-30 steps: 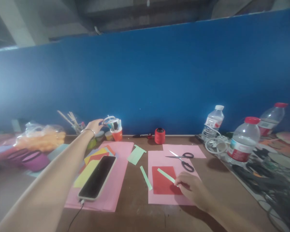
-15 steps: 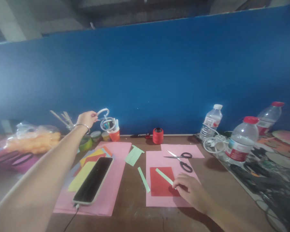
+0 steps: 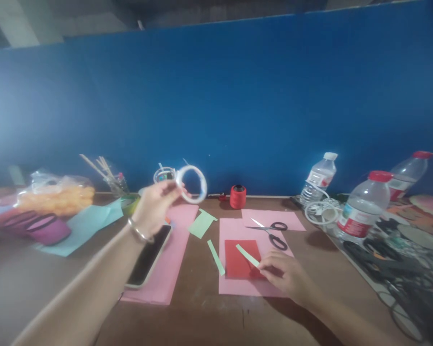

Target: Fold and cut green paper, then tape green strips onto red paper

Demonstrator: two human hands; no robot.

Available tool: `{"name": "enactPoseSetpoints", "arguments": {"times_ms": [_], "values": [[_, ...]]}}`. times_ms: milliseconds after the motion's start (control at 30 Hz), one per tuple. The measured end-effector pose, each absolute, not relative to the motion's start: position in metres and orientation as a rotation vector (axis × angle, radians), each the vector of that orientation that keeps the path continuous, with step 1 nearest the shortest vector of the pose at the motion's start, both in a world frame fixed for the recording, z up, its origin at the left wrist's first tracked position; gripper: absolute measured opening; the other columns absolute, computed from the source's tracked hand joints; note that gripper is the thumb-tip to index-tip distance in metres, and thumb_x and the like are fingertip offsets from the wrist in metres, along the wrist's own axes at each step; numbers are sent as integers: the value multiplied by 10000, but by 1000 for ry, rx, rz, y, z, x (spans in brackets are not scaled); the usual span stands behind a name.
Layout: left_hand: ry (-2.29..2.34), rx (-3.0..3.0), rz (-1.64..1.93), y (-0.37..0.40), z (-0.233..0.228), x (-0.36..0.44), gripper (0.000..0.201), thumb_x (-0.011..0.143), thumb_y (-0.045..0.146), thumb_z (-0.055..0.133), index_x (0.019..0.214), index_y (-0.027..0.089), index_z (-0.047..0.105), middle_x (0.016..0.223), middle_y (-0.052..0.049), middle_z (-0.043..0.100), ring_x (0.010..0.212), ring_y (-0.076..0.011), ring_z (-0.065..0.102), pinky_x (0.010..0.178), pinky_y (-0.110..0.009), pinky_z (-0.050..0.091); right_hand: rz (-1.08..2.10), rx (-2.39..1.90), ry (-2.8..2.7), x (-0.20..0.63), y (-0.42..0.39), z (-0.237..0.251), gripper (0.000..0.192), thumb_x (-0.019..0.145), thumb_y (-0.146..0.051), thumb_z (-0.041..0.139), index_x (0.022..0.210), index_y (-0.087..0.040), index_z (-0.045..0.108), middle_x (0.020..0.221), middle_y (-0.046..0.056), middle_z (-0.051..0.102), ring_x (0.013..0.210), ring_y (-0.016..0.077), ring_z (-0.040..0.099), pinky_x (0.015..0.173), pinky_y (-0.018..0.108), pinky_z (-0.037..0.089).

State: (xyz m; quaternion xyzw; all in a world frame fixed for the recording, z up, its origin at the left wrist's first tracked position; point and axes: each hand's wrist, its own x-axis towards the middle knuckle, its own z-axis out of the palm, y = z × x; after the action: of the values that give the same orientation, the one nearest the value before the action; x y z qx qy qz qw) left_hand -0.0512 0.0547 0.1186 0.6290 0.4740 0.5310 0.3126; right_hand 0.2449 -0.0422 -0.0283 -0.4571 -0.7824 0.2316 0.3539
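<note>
Before you runs a brown wooden table point(image 3: 198, 317); on it lie pink paper sheets point(image 3: 252, 288), a light blue sheet point(image 3: 82, 226), green strips point(image 3: 215, 257), a red thread spool point(image 3: 237, 196), water bottles point(image 3: 361, 206), tangled cables point(image 3: 389, 259).

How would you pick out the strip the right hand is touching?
On the pink sheet in front of the scissors lies a red rectangle. The green strip lies slanted across it, its end under the right hand; the other green strip lies on bare table.
</note>
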Motion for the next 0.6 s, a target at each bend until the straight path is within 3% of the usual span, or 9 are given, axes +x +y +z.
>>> {"name": "enactPoseSetpoints", "arguments": {"times_ms": [100,367,533,600], "values": [[935,1631,1096,26,90,-25,233,783,315,568,934,139,592,851,-79,680,829,-200,638,773,-373,506,544,-1135,-2091,244,-43,-26,145,812,-165,479,775,-204,613,779,40,619,775,177,560,734,308,442],[950,1972,926,10,59,-7,111,771,227,575,868,184,604,854,-35,660,811,-174,616,767,-337,492,324,-1167,-2059,246,-36,-32,130,793,-159,500,770,-211,617,838,50,620,823,181,569,759,317,455],[944,2063,896,2,62,-5,113,783,159,539,866,191,608,835,-14,643,793,-148,602,731,-280,492,232,-1164,-1940,244,-37,8,119,823,-210,502,887,-191,600,835,64,624,788,182,579,725,311,469],[949,2096,835,-1,64,-3,124,785,142,522,851,190,615,828,-15,644,776,-144,600,712,-267,494,255,-1150,-1950,238,-35,33,213,811,-268,545,1006,-194,583,868,63,615,781,180,569,721,316,470]]}}
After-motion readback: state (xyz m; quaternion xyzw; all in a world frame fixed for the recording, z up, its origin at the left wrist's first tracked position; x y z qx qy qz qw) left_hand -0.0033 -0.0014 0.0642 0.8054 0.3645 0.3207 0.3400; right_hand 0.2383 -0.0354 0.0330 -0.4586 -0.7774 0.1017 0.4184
